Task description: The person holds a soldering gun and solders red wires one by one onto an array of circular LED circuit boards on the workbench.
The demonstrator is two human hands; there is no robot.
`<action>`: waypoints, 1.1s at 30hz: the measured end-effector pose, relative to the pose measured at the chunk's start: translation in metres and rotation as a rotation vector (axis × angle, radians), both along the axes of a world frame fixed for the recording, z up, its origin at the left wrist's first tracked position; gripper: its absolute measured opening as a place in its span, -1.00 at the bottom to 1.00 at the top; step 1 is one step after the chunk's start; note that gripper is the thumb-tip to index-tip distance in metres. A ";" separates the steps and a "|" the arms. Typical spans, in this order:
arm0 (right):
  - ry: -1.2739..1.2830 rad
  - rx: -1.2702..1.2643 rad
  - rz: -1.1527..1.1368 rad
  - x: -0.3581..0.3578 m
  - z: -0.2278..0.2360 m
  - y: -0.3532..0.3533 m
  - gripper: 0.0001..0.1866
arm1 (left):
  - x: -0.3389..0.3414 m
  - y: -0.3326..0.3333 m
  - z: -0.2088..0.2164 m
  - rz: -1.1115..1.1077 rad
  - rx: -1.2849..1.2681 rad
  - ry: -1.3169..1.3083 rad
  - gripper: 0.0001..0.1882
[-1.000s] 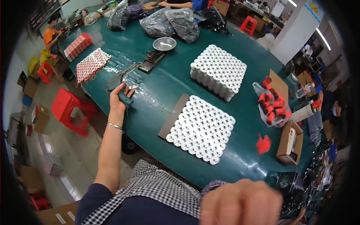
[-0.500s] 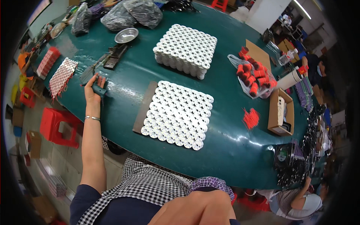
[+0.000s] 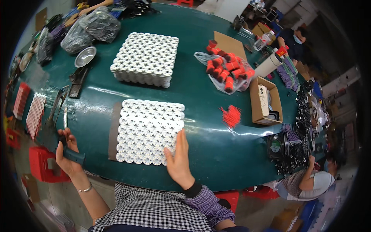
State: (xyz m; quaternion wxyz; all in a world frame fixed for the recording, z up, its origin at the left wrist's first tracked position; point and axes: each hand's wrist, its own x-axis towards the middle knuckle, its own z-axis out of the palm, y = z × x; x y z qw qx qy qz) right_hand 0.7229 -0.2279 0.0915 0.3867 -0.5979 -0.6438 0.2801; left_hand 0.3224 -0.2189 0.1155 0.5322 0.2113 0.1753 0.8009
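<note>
A flat block of small white round pieces with dark centres (image 3: 145, 129) lies in front of me on the green table. My right hand (image 3: 178, 160) rests against its right edge, fingers outstretched. My left hand (image 3: 68, 154), left of the block, is closed around the dark green handle of a tool (image 3: 73, 154) with a long slim frame, resembling a caulking gun. A thin silver piece (image 3: 65, 118) shows just beyond the fingers; I cannot tell whether it belongs to the tool. Beneath the block's left edge shows a brown strip (image 3: 114, 131).
Behind stands a taller stack of the same white pieces (image 3: 145, 58). To the right are red spools in a clear bag (image 3: 228, 71), red sticks (image 3: 231, 116) and a cardboard box (image 3: 266, 101). A metal bowl (image 3: 85, 57) sits at the back left; a red stool (image 3: 46, 166) stands below.
My left hand has come nearer to me with the tool. My right hand has gone from the lower edge to the block's right side. The whole view has shifted rightward.
</note>
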 end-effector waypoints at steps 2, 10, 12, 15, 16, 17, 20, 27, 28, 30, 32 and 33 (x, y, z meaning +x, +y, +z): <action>-0.005 -0.008 -0.012 -0.004 0.002 0.000 -0.20 | 0.017 0.005 0.004 -0.015 -0.008 0.026 -0.54; 0.115 -0.096 0.049 0.010 0.011 -0.001 -0.22 | 0.088 0.039 0.013 -0.201 0.009 0.112 -0.48; -0.086 0.042 0.020 0.047 0.015 0.011 -0.26 | 0.100 0.041 0.022 -0.166 -0.038 0.149 -0.47; -0.425 0.110 -0.135 0.136 0.046 0.055 -0.10 | 0.100 0.038 0.029 -0.109 -0.090 0.231 -0.45; -0.569 0.059 -0.167 0.168 0.050 0.068 0.02 | 0.100 0.039 0.029 -0.103 -0.087 0.267 -0.44; -0.627 -0.036 -0.176 0.203 0.039 0.081 0.14 | 0.102 0.040 0.029 -0.091 -0.100 0.281 -0.44; -0.692 -0.167 -0.029 0.250 0.033 0.104 0.25 | 0.104 0.038 0.026 -0.084 -0.131 0.307 -0.42; -0.664 -0.056 0.046 0.249 0.014 0.104 -0.06 | 0.102 0.032 0.024 -0.080 -0.143 0.337 -0.42; -0.687 0.019 0.016 0.244 0.010 0.103 -0.16 | 0.103 0.033 0.023 -0.070 -0.156 0.322 -0.42; -0.704 0.089 -0.017 0.232 0.005 0.101 -0.25 | 0.106 0.034 0.020 -0.064 -0.171 0.314 -0.43; -0.721 0.136 -0.026 0.217 0.004 0.102 -0.28 | 0.107 0.035 0.021 -0.089 -0.170 0.304 -0.43; -0.713 0.160 -0.001 0.209 0.001 0.103 -0.27 | 0.109 0.036 0.020 -0.112 -0.173 0.305 -0.43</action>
